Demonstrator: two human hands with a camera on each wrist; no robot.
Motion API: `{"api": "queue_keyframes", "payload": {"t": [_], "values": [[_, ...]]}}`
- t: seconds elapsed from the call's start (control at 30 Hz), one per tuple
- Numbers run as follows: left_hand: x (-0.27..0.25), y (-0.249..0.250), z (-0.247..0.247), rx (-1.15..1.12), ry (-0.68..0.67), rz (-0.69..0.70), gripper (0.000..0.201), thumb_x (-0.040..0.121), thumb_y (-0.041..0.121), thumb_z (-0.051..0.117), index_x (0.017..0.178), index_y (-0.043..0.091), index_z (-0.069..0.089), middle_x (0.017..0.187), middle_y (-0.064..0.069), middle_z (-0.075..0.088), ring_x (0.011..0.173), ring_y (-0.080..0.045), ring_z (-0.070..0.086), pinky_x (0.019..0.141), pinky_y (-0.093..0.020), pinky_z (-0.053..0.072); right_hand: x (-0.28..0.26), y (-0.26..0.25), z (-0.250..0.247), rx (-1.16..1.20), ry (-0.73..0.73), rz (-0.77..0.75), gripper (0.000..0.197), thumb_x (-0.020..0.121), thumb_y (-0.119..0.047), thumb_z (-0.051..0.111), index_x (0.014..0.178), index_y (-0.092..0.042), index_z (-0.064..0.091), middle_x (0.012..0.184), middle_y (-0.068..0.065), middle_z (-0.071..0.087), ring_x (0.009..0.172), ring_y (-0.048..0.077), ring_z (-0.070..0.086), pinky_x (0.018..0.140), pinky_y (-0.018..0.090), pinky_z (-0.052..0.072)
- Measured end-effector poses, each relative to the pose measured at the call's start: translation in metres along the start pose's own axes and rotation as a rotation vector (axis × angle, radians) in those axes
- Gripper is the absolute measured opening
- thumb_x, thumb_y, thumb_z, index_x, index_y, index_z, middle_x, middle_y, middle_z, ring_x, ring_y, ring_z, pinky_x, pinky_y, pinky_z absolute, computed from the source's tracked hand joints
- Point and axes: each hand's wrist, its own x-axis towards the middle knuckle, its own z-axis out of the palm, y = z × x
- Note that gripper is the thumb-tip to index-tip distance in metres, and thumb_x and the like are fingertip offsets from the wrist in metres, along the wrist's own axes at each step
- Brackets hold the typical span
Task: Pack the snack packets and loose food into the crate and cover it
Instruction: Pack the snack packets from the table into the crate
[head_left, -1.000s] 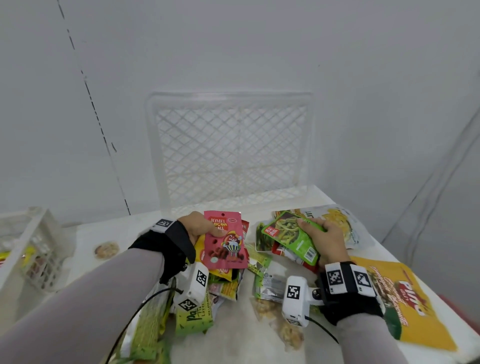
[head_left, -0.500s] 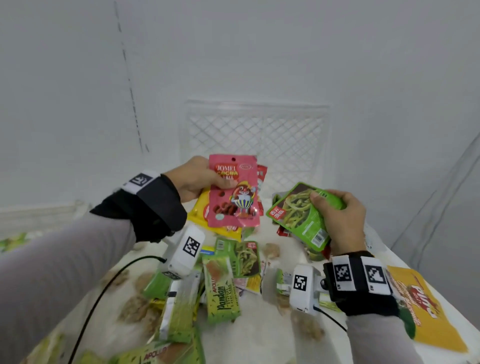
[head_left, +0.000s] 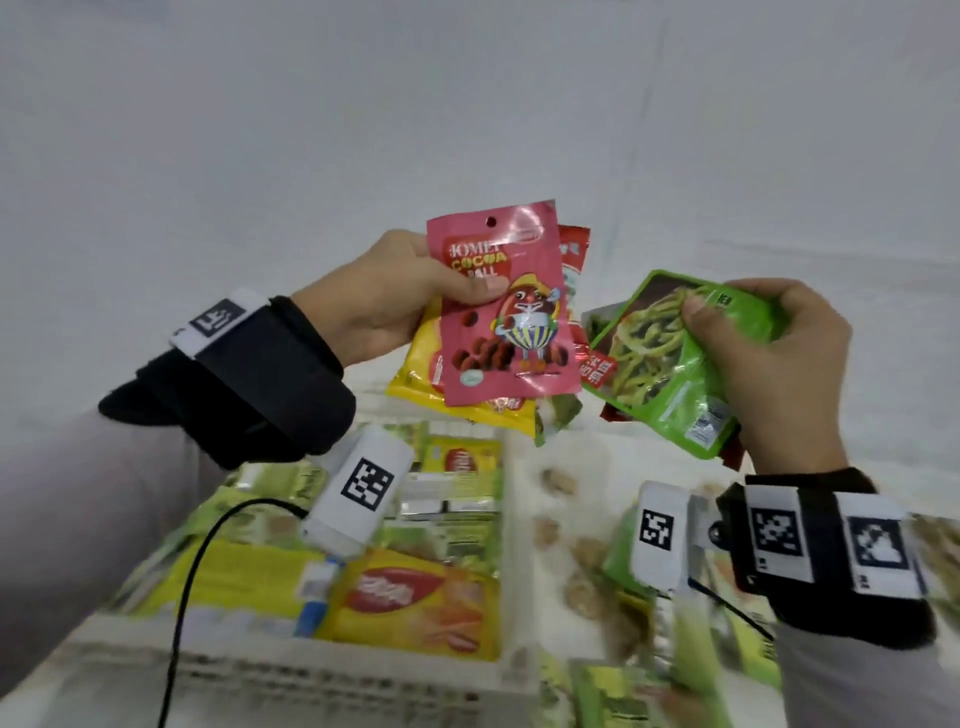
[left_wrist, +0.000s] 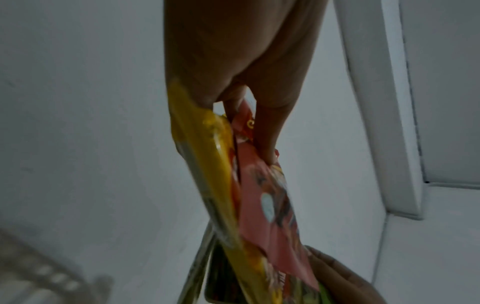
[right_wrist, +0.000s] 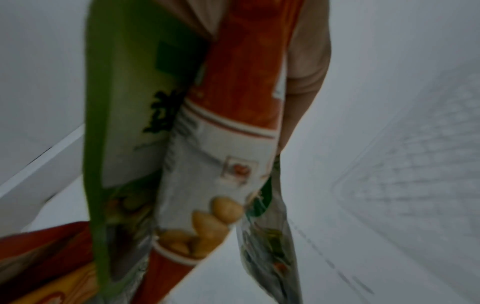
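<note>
My left hand (head_left: 467, 286) grips a fan of packets: a pink cocoa ball packet (head_left: 514, 332) in front, a yellow packet (head_left: 431, 384) and a red one behind. The left wrist view shows the thumb pressing the pink packet (left_wrist: 270, 205) against the yellow packet (left_wrist: 207, 164). My right hand (head_left: 727, 312) grips a green packet (head_left: 670, 379) with a red packet behind it; the right wrist view shows that green packet (right_wrist: 124, 123) beside a red-and-white peanut packet (right_wrist: 228, 123). Both bundles hang in the air above the white crate (head_left: 311, 675).
The crate at lower left holds several yellow and green packets (head_left: 410, 597). Loose food pieces (head_left: 582, 592) and more green packets lie on the white table to its right. A white lattice panel (right_wrist: 428, 164) stands by the wall. The picture is motion-blurred.
Both hands have lifted their packet bundles off the table and carried them up and left. The crate with packets now lies below the hands.
</note>
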Motion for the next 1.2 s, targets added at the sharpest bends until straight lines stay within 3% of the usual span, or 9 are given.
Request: {"api": "queue_keyframes", "payload": {"t": [0.2,0.4,0.5,0.57,0.63,0.73,0.87,0.93,1.2], "values": [[-0.037,-0.027,-0.127,-0.044,0.285,-0.131,0.018,0.076,-0.003,0.067,0.094,0.0,0.066,0.079,-0.009,0.073,0.066,-0.019,0.071,0.058,-0.032,0.058,-0.051,-0.042,0.108,-0.12,-0.153,-0.049,0.024,0.074,-0.03,0.075,0.09,-0.025,0.058,0.082,-0.014,0.056,0.084,0.014,0.059,0.078,0.026,0.048],[-0.058,-0.06,-0.214,-0.123,0.32,-0.327,0.034,0.078,0.009,0.069,0.111,0.003,0.063,0.103,-0.017,0.069,0.078,-0.027,0.069,0.062,-0.041,0.06,-0.086,-0.045,0.193,0.058,-0.426,0.244,0.026,0.07,-0.02,0.082,0.087,-0.015,0.063,0.09,0.011,0.069,0.075,0.022,0.069,0.072,0.038,0.059],[-0.063,-0.081,-0.237,-0.086,0.409,-0.37,0.016,0.078,0.002,0.069,0.094,0.004,0.065,0.075,-0.01,0.073,0.062,-0.02,0.069,0.052,-0.033,0.058,-0.105,-0.032,0.23,0.12,-0.505,0.404,0.029,0.075,-0.012,0.078,0.099,-0.005,0.064,0.086,0.012,0.068,0.063,0.017,0.067,0.064,0.033,0.059],[-0.068,-0.096,-0.249,0.013,0.475,-0.374,0.012,0.076,-0.006,0.068,0.081,0.005,0.065,0.056,-0.005,0.069,0.049,-0.017,0.066,0.043,-0.026,0.053,-0.115,-0.02,0.251,-0.034,-0.516,0.407,0.032,0.081,-0.012,0.071,0.111,-0.007,0.062,0.102,0.015,0.067,0.083,0.024,0.066,0.08,0.04,0.056],[-0.071,-0.112,-0.257,0.091,0.484,-0.342,0.016,0.075,-0.012,0.066,0.088,-0.002,0.067,0.065,-0.01,0.069,0.066,-0.026,0.066,0.056,-0.029,0.057,-0.124,-0.012,0.265,-0.255,-0.523,0.31,0.036,0.086,-0.014,0.065,0.121,-0.012,0.058,0.119,0.013,0.061,0.102,0.026,0.06,0.09,0.036,0.048],[-0.068,-0.127,-0.262,0.307,0.484,-0.301,0.025,0.077,-0.012,0.063,0.101,-0.004,0.066,0.096,-0.014,0.061,0.093,-0.027,0.059,0.078,-0.032,0.049,-0.139,-0.011,0.282,-0.392,-0.496,0.141,0.032,0.086,-0.01,0.058,0.117,-0.016,0.06,0.121,0.009,0.057,0.09,0.019,0.055,0.078,0.023,0.039],[-0.065,-0.131,-0.266,0.595,0.527,-0.235,0.03,0.078,-0.007,0.056,0.101,0.006,0.071,0.104,-0.016,0.066,0.093,-0.034,0.063,0.08,-0.035,0.053,-0.16,-0.013,0.308,-0.343,-0.707,0.094,0.019,0.087,-0.005,0.055,0.096,-0.014,0.068,0.099,0.004,0.067,0.077,0.01,0.062,0.064,0.009,0.043],[-0.068,-0.128,-0.269,0.657,0.605,-0.152,0.034,0.076,-0.004,0.053,0.099,0.011,0.073,0.103,-0.013,0.068,0.094,-0.035,0.063,0.082,-0.037,0.052,-0.171,-0.014,0.321,-0.344,-0.834,0.103,0.014,0.09,-0.013,0.057,0.1,-0.014,0.067,0.1,0.004,0.068,0.079,0.011,0.062,0.068,0.015,0.047],[-0.089,-0.087,-0.261,0.722,0.626,0.004,0.035,0.083,-0.005,0.048,0.097,0.016,0.073,0.114,-0.003,0.066,0.08,-0.027,0.063,0.064,-0.026,0.048,-0.18,0.006,0.333,-0.498,-1.361,0.023,0.103,0.068,-0.039,0.081,0.149,-0.024,0.018,0.141,0.008,0.044,0.125,0.029,0.046,0.104,0.047,0.04]]}}
